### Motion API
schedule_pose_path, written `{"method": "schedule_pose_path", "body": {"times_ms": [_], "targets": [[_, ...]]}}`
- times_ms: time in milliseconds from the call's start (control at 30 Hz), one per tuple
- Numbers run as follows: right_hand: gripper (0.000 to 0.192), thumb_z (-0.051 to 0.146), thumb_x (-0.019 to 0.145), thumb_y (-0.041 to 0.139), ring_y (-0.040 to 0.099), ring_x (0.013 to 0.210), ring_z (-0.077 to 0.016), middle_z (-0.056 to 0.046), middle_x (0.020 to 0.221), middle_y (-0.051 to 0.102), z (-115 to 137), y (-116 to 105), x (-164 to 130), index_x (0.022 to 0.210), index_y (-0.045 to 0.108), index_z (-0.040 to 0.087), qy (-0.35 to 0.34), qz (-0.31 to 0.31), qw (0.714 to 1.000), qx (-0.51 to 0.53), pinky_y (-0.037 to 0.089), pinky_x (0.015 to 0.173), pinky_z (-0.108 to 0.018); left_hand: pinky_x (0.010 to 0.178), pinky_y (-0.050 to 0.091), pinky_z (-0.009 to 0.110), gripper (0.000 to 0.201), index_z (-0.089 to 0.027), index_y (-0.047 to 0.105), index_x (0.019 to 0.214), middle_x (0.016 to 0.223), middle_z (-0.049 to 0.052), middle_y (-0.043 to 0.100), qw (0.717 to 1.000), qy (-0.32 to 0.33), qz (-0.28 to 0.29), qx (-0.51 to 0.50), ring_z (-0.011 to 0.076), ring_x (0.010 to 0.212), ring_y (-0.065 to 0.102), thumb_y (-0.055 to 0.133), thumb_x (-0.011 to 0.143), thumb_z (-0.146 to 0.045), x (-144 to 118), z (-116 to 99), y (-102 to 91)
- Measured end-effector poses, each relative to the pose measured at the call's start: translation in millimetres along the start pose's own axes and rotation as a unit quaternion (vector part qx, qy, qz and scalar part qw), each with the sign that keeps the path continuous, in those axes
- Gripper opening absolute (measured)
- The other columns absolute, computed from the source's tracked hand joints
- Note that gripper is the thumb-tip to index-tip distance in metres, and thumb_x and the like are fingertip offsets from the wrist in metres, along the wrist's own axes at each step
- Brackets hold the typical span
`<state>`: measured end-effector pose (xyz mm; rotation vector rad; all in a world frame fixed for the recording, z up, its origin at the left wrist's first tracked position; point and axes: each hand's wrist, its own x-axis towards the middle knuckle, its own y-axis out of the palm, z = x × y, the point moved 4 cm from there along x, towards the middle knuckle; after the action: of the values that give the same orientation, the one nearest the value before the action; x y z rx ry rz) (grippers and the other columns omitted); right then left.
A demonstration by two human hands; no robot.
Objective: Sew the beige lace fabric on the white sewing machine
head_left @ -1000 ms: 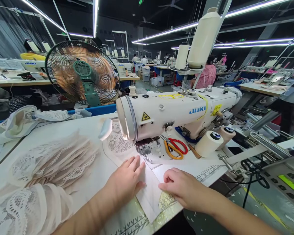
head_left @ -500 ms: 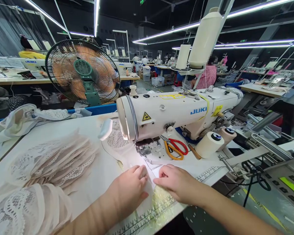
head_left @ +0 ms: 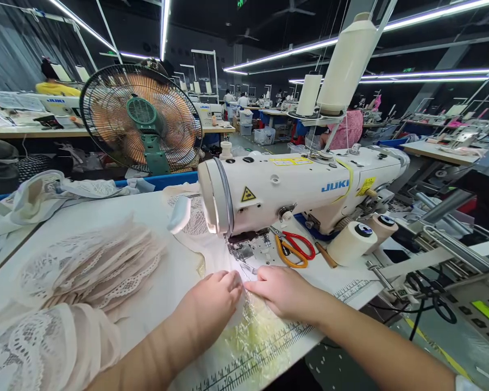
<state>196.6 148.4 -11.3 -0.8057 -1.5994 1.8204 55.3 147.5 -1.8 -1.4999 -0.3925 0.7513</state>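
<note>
At six o'clock of the presser foot, left hand and right hand are pinching white fabric, stitching apparently not begun.

Both hands moved up toward 12 o'clock, closer to the sewing machine. The left hand and right hand came together until their fingertips nearly met. The white piece they pressed flat earlier got bunched between them.
</note>
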Motion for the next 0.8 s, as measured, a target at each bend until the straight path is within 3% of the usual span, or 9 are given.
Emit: {"method": "schedule_pose_path", "body": {"times_ms": [233,400,633,800], "targets": [[0.033,0.016,0.083,0.052,0.044,0.054,-0.0155,-0.005,0.076,0.062,3,-8,13,0.114,0.062,0.021,0.024,0.045,0.998,-0.025,0.018,0.046,-0.03,0.089,0.051,0.041,0.049,-0.012,0.061,0.122,0.128,0.013,0.059,0.999,-0.018,0.014,0.027,0.0282,0.106,0.059,0.038,0.08,0.002,3,6,-0.1],[0.047,0.011,0.081,0.052,0.052,0.057,-0.0212,-0.009,0.078,0.068,6,-10,21,0.127,0.056,0.019,0.068,0.106,0.991,-0.031,0.026,0.044,-0.03,0.086,0.051,0.042,0.048,-0.014,0.062,0.122,0.125,0.014,0.061,0.999,-0.027,-0.023,0.009,0.0288,0.103,0.061,0.038,0.081,0.0,4,11,-5.5],[0.062,0.011,0.08,0.057,0.061,0.064,-0.0258,-0.014,0.084,0.069,12,-11,32,0.14,0.042,0.014,0.108,0.156,0.981,-0.031,0.038,0.047,-0.03,0.093,0.046,0.041,0.052,-0.013,0.055,0.128,0.133,0.013,0.056,0.998,-0.029,0.019,0.059,0.0273,0.114,0.055,0.035,0.083,0.001,9,22,-1.9],[0.084,0.01,0.067,0.071,0.065,0.071,-0.0303,-0.017,0.087,0.07,22,-20,40,0.144,0.036,0.009,0.14,0.202,0.969,-0.027,0.044,0.051,-0.032,0.095,0.044,0.047,0.05,-0.012,0.056,0.126,0.13,0.015,0.058,0.997,-0.035,-0.015,0.069,0.0301,0.114,0.055,0.027,0.087,0.0,12,29,4.5]]}}
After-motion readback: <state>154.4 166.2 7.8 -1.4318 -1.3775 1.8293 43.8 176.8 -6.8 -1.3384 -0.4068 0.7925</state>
